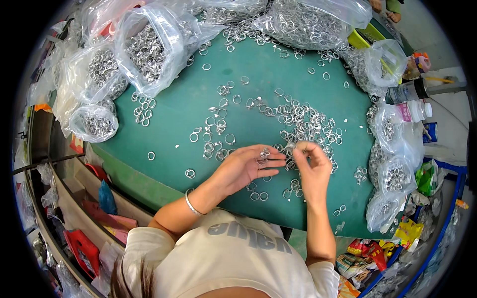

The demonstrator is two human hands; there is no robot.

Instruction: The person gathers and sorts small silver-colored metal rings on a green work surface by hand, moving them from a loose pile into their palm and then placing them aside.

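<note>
I saw the left hand point(243, 166) loosely open, rings point(265, 153) across its fingers; the right hand point(314, 168) curled, but I couldn't tell its grip.

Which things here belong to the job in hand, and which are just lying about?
Apparently in use:
left hand
right hand
loose metal rings
clear bags of rings
green tabletop

Seemingly just lying about:
pink-labelled bottle
blue bundle
yellow packet

Worktop point(174, 119) lit brightly and evenly. Metal rings point(309, 128) on it glint; shelf point(73, 186) to its left bowed by distortion.
</note>
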